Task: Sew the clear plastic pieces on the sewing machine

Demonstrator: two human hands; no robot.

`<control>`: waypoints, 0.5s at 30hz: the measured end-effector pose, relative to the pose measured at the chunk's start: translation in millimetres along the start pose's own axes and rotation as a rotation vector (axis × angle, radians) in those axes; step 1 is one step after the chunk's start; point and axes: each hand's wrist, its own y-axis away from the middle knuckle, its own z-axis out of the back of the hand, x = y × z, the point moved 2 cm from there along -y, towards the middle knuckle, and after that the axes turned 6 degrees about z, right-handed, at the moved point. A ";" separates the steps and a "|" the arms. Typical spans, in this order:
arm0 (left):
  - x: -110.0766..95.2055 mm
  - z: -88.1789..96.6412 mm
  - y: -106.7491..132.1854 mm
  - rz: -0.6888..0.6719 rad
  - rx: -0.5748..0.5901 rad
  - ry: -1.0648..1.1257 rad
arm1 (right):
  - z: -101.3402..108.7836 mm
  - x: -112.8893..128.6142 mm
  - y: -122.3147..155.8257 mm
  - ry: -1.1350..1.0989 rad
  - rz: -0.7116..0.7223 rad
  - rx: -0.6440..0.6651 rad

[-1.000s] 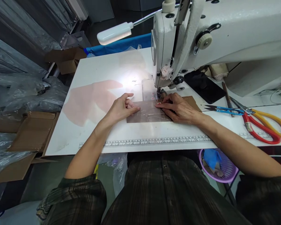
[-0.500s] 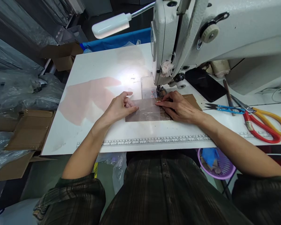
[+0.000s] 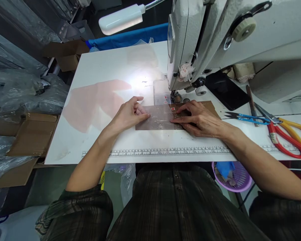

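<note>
A brown strip of material (image 3: 207, 106) lies on the white table under the front of the sewing machine (image 3: 183, 43). Over its left part is a clear plastic sheet (image 3: 160, 117). My left hand (image 3: 133, 112) has its thumb and curled fingers at the sheet's left edge, closed on it. My right hand (image 3: 199, 119) rests on the brown strip, fingers spread, fingertips at the sheet's right edge. Just beyond those fingers a small red-and-white mark (image 3: 173, 108) shows on the strip. The needle and presser foot (image 3: 174, 97) are right behind the work.
Thread snips (image 3: 248, 117) and red-and-yellow-handled scissors (image 3: 287, 134) lie on the right, near a black phone-like slab (image 3: 227, 90). A printed ruler (image 3: 165, 152) runs along the front edge. A lamp (image 3: 121, 19) hangs above; a purple basket (image 3: 244, 179) is below.
My right fingers have spread and drawn slightly back from the presser foot, uncovering the red-and-white mark. The left hand keeps its place at the sheet's edge. The view has shifted slightly.
</note>
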 end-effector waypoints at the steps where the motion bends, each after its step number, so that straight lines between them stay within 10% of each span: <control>1: -0.1 0.0 0.5 -0.001 0.011 -0.002 | -0.2 0.2 -0.2 0.005 -0.003 0.001; 8: -16.0 -6.1 -1.5 -0.428 -0.424 -0.458 | 0.3 3.5 -1.9 0.018 -0.028 0.006; 15: -32.1 -41.1 -20.9 -0.858 0.051 -0.827 | -0.7 4.1 -2.6 0.008 -0.044 -0.044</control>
